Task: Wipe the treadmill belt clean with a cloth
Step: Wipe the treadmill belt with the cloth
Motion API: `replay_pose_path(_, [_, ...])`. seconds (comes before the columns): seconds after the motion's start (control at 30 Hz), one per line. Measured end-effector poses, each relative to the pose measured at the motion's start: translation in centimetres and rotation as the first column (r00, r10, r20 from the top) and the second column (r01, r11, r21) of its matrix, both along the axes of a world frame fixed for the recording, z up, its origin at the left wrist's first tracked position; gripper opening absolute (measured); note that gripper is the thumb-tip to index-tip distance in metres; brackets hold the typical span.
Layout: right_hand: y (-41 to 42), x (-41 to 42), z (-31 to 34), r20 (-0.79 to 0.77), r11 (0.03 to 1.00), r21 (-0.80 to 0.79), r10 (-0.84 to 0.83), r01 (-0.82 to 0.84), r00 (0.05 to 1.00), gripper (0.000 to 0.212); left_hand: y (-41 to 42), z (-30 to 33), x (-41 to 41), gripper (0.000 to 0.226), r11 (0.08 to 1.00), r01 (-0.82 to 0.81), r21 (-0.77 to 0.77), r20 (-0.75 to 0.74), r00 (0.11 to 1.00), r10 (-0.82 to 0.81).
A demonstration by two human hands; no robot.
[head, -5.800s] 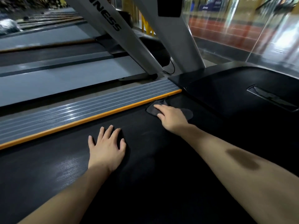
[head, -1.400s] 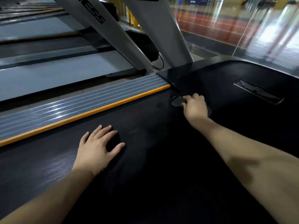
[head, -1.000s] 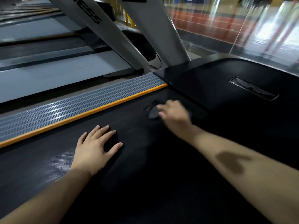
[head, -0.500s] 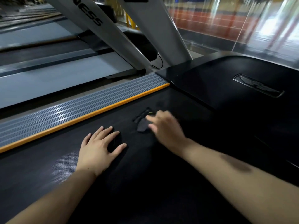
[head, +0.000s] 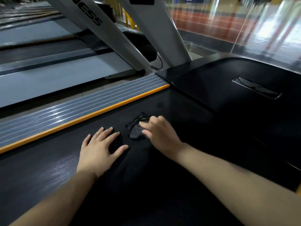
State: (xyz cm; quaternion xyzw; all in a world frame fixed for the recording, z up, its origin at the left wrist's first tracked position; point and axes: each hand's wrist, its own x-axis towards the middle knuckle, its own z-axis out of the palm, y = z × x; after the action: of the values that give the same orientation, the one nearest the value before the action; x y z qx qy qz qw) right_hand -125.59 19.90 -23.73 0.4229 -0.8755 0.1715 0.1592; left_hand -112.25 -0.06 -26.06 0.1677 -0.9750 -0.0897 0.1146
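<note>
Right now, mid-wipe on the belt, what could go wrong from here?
The dark cloth is bunched and only partly under the right hand, so it may slip free or skip patches. The left hand bears flat on the belt; if the belt rolls, the brace could slide. Black cloth on black belt makes missed strips beside the orange edge strip hard to spot.

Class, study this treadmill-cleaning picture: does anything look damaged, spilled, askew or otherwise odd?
Nothing stands out. The small dark crumpled cloth lies under the right hand on the black textured treadmill belt, while the left hand rests flat beside it. The orange edge strip runs straight, and no spill or tear shows.
</note>
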Motion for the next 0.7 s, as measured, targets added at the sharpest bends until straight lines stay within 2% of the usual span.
replay_pose_path(0.03, [1.3, -2.0, -0.2, -0.070, 0.999, 0.025, -0.044, 0.046, 0.997, 0.030, -0.1, 0.0, 0.0, 0.084, 1.000, 0.001, 0.002, 0.001, 1.000, -0.001])
replay_pose_path(0.1, [5.2, -7.9, -0.3, -0.127, 0.964, -0.038, -0.264, 0.261, 0.956, 0.028, -0.2, -0.1, 0.0, 0.084, 1.000, 0.001, 0.001, 0.003, 1.000, -0.001])
replay_pose_path(0.17, [8.4, -11.7, 0.1, -0.031, 0.877, -0.047, -0.480, 0.479, 0.877, 0.030, -0.2, -0.1, 0.0, 0.084, 1.000, 0.000, 0.007, -0.003, 1.000, 0.000])
replay_pose_path(0.27, [8.1, -11.3, 0.4, 0.016, 0.796, -0.039, -0.604, 0.604, 0.797, 0.029, -0.1, -0.2, -0.2, 0.083, 1.000, 0.004, 0.020, -0.002, 1.000, -0.004])
replay_pose_path(0.37, [4.3, -6.0, -0.1, -0.061, 0.875, -0.090, -0.482, 0.476, 0.874, 0.018, -0.1, -0.2, -0.1, 0.082, 1.000, 0.000, 0.021, -0.014, 1.000, 0.001])
replay_pose_path(0.47, [1.3, 0.2, -1.0, -0.004, 0.984, -0.038, -0.174, 0.174, 0.985, 0.027, 0.0, -0.1, 0.1, 0.082, 1.000, -0.003, 0.022, -0.011, 1.000, 0.003])
replay_pose_path(0.53, [2.0, -0.5, -0.7, 0.007, 0.998, -0.058, -0.036, 0.037, 0.999, 0.033, 0.0, -0.1, 0.1, 0.081, 1.000, -0.001, 0.018, -0.007, 1.000, 0.001])
replay_pose_path(0.6, [4.4, -4.3, -1.1, -0.079, 0.994, -0.048, -0.101, 0.097, 0.992, 0.031, -0.1, -0.2, 0.1, 0.081, 1.000, -0.002, 0.009, -0.008, 1.000, 0.002])
replay_pose_path(0.63, [6.2, -6.9, -1.2, -0.113, 0.980, -0.072, -0.195, 0.187, 0.974, 0.031, -0.2, -0.2, 0.1, 0.081, 1.000, -0.001, 0.010, -0.009, 1.000, 0.002])
replay_pose_path(0.7, [9.9, -10.9, -1.1, -0.088, 0.911, -0.088, -0.409, 0.402, 0.908, 0.032, -0.1, -0.2, 0.0, 0.079, 1.000, -0.002, 0.022, -0.005, 1.000, 0.003])
